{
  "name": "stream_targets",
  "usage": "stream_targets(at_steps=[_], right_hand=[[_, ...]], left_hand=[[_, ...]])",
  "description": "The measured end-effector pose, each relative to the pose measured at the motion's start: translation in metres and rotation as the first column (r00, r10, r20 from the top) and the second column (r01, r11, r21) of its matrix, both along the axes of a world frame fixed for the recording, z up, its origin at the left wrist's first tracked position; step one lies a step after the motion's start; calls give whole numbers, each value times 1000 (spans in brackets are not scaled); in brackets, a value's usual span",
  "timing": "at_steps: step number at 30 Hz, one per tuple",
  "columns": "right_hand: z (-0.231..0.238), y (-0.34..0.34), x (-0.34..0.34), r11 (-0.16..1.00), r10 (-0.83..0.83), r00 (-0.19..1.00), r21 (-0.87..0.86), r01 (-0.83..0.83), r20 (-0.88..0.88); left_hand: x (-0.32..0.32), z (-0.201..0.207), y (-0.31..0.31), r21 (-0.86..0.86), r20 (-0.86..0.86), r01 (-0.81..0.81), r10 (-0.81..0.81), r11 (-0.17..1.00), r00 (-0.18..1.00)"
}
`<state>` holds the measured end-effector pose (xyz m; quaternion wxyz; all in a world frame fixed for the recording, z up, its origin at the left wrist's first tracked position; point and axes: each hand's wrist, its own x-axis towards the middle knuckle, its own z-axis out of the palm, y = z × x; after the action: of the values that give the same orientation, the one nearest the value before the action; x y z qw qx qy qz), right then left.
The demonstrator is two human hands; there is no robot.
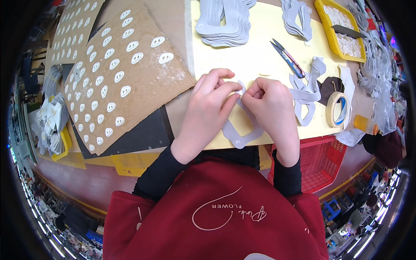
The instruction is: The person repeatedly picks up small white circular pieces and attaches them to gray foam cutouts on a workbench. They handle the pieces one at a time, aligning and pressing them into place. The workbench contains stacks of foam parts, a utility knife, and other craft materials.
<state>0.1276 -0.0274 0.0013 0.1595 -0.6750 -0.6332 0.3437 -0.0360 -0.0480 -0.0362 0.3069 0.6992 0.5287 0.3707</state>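
On the pale yellow worktop (260, 50), the left hand (207, 104) and right hand (274, 104) pinch, fingertips nearly together, the far end of the grey looped piece (239, 139) near the table edge, where uneven pulling could crease it.

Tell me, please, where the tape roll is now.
In the head view, the tape roll lies right of the right hand, beside the dark brown piece.

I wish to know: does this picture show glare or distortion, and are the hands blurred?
Head view: patchy glare on the brown board, toward its right corner; also there, strong bending near the dark rim; the left hand, right hand and grey piece look fairly sharp.
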Motion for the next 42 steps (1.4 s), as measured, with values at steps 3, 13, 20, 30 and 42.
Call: stream_targets(at_steps=[3,13,20,30,42], right_hand=[[0,5,11,992,-17,986,-127,-4,-167],[-3,-1,12,988,-71,980,-148,44,-185],[6,2,4,990,-27,996,-137,15,-84],[-10,-1,24,998,-13,936,-63,-10,-352],[-4,-58,28,962,-273,525,-215,170,-806]], left_hand=[[0,0,-1,14,3,-2,2,1000,1000],[-1,-1,1,8,78,1,-2,1000,997],[2,3,1,-130,163,-88,109,988,981],[4,18,1,-165,-6,32,-34,986,999],[2,47,-7,-589,642,342,167,732,748]])
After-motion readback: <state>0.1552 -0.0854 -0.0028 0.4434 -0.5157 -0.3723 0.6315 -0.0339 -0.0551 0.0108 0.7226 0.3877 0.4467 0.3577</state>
